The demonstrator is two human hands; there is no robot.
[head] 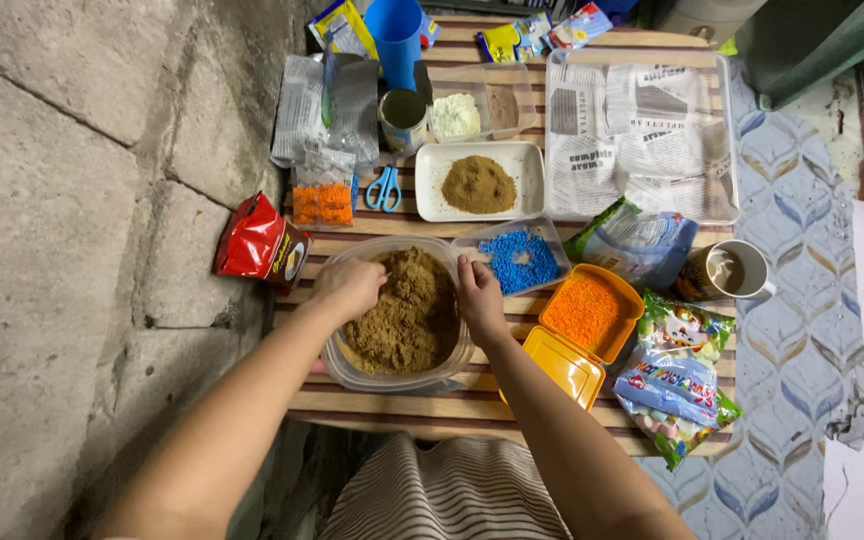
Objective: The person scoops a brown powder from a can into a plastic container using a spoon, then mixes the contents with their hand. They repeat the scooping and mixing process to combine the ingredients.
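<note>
Brown crumb mixture (407,315), coarse, heaped in clear tub (352,372), both hands in

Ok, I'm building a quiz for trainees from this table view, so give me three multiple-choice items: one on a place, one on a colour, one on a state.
1. Where are both hands?
A. In the clear plastic tub of brown crumb mixture
B. On the white mug
C. On the blue-handled scissors

2. What colour are the sprinkles in the open hinged orange box?
A. Blue
B. Orange
C. Green

3. How is the left hand?
A. Flat on the table
B. Holding a spoon
C. Curled down onto the mixture

Answers: 1 A, as the left hand and right hand both rest on the brown mass inside the tub. 2 B, as its fill matches its orange walls. 3 C, as the knuckles bend over the crumbs.
</note>
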